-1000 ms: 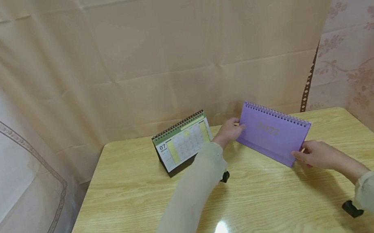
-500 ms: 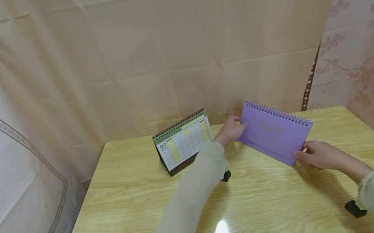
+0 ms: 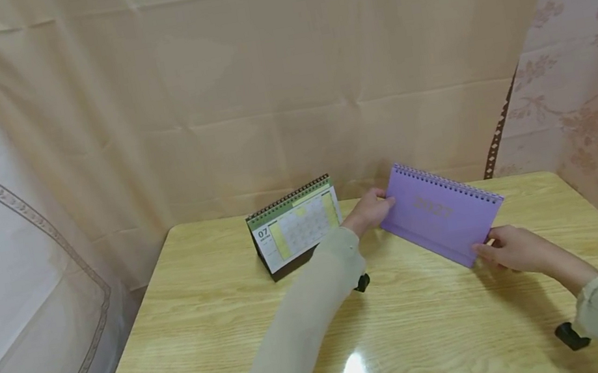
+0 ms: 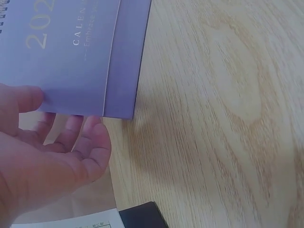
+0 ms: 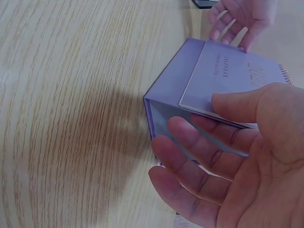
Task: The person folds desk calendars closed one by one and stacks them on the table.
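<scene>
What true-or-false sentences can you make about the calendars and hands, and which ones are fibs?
1. The left hand and right hand both hold the purple calendar. True.
2. The purple calendar lies flat. False: it is propped up like a tent.
3. The green-topped calendar shows the number 07. True.
4. In the head view, the purple calendar is left of the green-topped calendar. False: it is to the right.
5. The table has a wood-grain top. True.

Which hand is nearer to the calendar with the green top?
Left. The left hand is right of the green-topped calendar, at the left end of the purple calendar; the right hand is farther, at the other end.
</scene>
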The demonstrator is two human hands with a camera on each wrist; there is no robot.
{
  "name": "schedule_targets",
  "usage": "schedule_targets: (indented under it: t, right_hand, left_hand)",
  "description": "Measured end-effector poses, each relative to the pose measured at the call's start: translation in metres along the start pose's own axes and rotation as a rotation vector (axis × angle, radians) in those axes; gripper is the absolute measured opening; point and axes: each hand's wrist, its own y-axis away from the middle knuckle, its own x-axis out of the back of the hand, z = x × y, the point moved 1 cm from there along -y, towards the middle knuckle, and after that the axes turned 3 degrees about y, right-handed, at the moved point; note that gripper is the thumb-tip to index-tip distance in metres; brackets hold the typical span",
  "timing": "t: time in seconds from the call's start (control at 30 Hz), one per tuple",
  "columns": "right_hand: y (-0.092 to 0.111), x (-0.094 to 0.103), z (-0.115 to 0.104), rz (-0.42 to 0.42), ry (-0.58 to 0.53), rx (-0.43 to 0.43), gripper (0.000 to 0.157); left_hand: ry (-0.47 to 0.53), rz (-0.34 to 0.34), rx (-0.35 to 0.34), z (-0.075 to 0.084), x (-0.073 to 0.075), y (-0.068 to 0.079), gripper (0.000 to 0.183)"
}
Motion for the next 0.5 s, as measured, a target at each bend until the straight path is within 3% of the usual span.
schedule_targets:
  t: [0.5]
  right_hand:
    - [0.0022, 0.0016, 0.0002, 0.042, 0.073, 0.03, 0.033]
  left_hand:
    - [-0.024, -0.025, -0.015, -0.0034, 0.0033, 0.0034, 0.031]
